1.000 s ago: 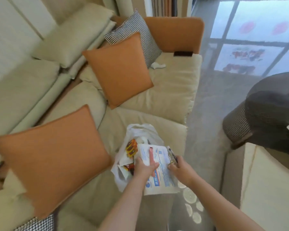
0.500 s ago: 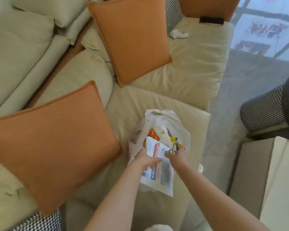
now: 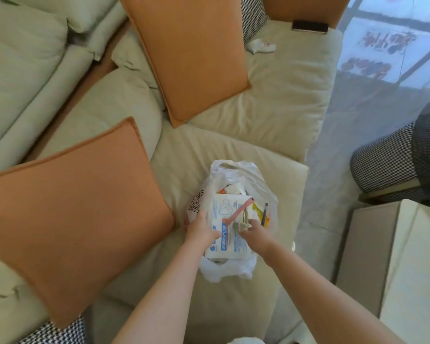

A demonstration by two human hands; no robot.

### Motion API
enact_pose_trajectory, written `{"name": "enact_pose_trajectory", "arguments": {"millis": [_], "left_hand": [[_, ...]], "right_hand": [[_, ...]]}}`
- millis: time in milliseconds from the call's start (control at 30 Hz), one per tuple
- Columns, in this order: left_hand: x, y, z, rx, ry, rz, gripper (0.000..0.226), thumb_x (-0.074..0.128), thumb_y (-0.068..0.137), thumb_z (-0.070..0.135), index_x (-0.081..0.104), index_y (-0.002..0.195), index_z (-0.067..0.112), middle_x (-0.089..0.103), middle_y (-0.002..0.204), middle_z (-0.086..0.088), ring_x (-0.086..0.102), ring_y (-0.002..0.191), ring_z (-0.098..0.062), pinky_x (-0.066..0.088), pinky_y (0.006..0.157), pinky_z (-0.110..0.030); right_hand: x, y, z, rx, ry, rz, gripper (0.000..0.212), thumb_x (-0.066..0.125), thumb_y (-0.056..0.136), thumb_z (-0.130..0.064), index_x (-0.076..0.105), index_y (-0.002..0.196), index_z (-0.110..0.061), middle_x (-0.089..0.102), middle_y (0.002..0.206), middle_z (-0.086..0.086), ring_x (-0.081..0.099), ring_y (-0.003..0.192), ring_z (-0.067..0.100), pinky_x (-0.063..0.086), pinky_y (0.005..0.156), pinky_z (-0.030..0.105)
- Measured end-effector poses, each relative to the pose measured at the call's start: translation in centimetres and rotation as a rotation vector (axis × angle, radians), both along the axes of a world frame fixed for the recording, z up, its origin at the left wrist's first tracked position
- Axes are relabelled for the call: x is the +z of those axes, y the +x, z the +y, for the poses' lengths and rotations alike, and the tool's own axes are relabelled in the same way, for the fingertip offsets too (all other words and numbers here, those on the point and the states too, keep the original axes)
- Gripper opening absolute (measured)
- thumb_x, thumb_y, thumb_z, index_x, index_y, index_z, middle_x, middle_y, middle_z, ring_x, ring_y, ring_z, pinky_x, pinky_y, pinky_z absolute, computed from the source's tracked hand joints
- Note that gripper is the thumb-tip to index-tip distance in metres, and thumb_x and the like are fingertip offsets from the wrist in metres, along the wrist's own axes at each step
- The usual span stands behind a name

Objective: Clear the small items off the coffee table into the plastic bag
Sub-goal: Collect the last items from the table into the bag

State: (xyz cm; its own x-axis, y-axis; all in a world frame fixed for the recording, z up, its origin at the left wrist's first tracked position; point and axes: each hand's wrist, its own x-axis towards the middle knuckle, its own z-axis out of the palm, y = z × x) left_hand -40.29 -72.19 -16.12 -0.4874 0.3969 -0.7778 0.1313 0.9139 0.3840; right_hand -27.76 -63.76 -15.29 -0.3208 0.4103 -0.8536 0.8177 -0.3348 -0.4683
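A white plastic bag (image 3: pixel 255 180) lies open on the beige sofa seat (image 3: pixel 196 155), with packets and a dark pen (image 3: pixel 264 214) inside. Across its mouth lies a flat white packet with blue print (image 3: pixel 227 214). My left hand (image 3: pixel 200 228) grips the packet's left edge together with a pink strip (image 3: pixel 238 211) that lies over it. My right hand (image 3: pixel 255 232) pinches a small clear, metallic item (image 3: pixel 243 220) over the packet's right side; what it is I cannot tell.
Two orange cushions (image 3: pixel 67 217) (image 3: pixel 191 53) lean on the sofa left and behind the bag. A dark phone (image 3: pixel 309 26) and a small white object (image 3: pixel 261 47) lie on the far seat. A pale coffee table (image 3: pixel 407 264) stands at right, and a checked stool (image 3: pixel 387 160) beyond it.
The view has tilted down and closer to the bag. Both hands pushed the white packet and the pink strip further over the bag's mouth.
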Motion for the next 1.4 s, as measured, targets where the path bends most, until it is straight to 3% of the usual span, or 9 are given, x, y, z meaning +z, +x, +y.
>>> {"name": "enact_pose_trajectory", "arguments": {"millis": [133,267,333,467,600,700,1100,1267,1400], "left_hand": [[0.2,0.8,-0.5,-0.032,-0.019,0.01,0.082,0.071,0.083,0.017,0.023,0.149,0.018,0.057,0.132,-0.007,0.061,0.112,-0.023,0.051,0.093,-0.034],[1.1,2.1,-0.4,-0.041,-0.007,0.014,0.08,0.071,0.082,0.019,0.025,0.148,0.019,0.054,0.131,-0.007,0.06,0.11,-0.023,0.051,0.094,-0.037],[1.8,2.9,-0.1,-0.089,-0.007,0.028,0.073,0.068,0.085,0.02,0.028,0.146,0.017,0.054,0.13,-0.008,0.058,0.109,-0.022,0.049,0.09,-0.03],[4.0,5.3,1.3,-0.174,0.015,0.013,0.05,0.062,0.089,0.02,0.044,0.136,0.017,0.057,0.106,-0.002,0.057,0.09,-0.018,0.048,0.083,-0.031],[6.3,9.1,3.3,-0.284,0.051,0.012,0.048,0.061,0.088,0.025,0.048,0.134,0.019,0.05,0.136,-0.001,0.055,0.115,-0.019,0.045,0.098,-0.033],[7.8,12.3,5.4,-0.384,0.022,0.042,0.041,0.057,0.09,0.031,0.054,0.129,0.016,0.049,0.137,-0.002,0.048,0.125,-0.02,0.043,0.102,-0.036],[12.1,28.7,18.9,-0.71,-0.01,0.103,0.042,0.051,0.09,0.048,0.059,0.119,0.018,0.062,0.125,-0.003,0.056,0.117,-0.021,0.045,0.098,-0.032],[12.0,37.0,24.9,-0.9,0.003,0.112,0.027,0.051,0.09,0.044,0.061,0.097,0.021,0.063,0.103,0.0,0.061,0.109,-0.022,0.045,0.087,-0.029],[11.7,43.3,28.6,-1.018,0.04,0.071,0.036,0.052,0.09,0.044,0.06,0.113,0.016,0.063,0.116,-0.002,0.06,0.106,-0.02,0.049,0.09,-0.033]], "right_hand": [[0.7,0.8,0.0,0.056,0.007,-0.044,0.044,0.046,0.096,-0.013,0.036,0.138,-0.003,0.05,0.132,0.016,0.052,0.117,0.029,0.043,0.1,0.035],[1.2,2.4,0.1,0.042,0.008,-0.044,0.009,0.044,0.094,-0.005,0.051,0.099,-0.007,0.052,0.092,0.003,0.049,0.079,0.013,0.039,0.073,0.025],[1.9,3.5,0.3,0.051,0.035,-0.054,0.012,0.042,0.092,-0.002,0.05,0.097,0.005,0.049,0.084,0.006,0.047,0.074,0.015,0.045,0.072,0.031],[4.7,6.5,1.7,0.128,0.096,-0.048,0.039,0.044,0.096,-0.012,0.046,0.133,-0.002,0.054,0.129,0.015,0.052,0.12,0.029,0.04,0.099,0.033],[6.3,10.4,4.0,0.196,0.174,-0.063,0.043,0.048,0.095,-0.022,0.045,0.136,-0.012,0.055,0.132,0.008,0.054,0.118,0.024,0.04,0.091,0.024],[7.6,13.8,6.1,0.258,0.244,-0.096,0.043,0.049,0.093,-0.025,0.048,0.135,-0.014,0.058,0.131,0.006,0.054,0.119,0.023,0.042,0.096,0.027],[9.8,32.9,16.0,0.152,0.348,-0.211,0.044,0.05,0.088,-0.034,0.052,0.129,-0.019,0.059,0.126,0.002,0.057,0.113,0.021,0.049,0.096,0.036],[10.1,42.1,19.3,0.001,0.344,-0.267,0.04,0.049,0.088,-0.034,0.055,0.124,-0.016,0.06,0.123,0.004,0.058,0.11,0.022,0.051,0.094,0.037],[10.1,48.9,20.8,-0.182,0.355,-0.326,0.045,0.048,0.09,-0.036,0.051,0.132,-0.019,0.057,0.131,0.001,0.057,0.115,0.02,0.05,0.094,0.035]]}}
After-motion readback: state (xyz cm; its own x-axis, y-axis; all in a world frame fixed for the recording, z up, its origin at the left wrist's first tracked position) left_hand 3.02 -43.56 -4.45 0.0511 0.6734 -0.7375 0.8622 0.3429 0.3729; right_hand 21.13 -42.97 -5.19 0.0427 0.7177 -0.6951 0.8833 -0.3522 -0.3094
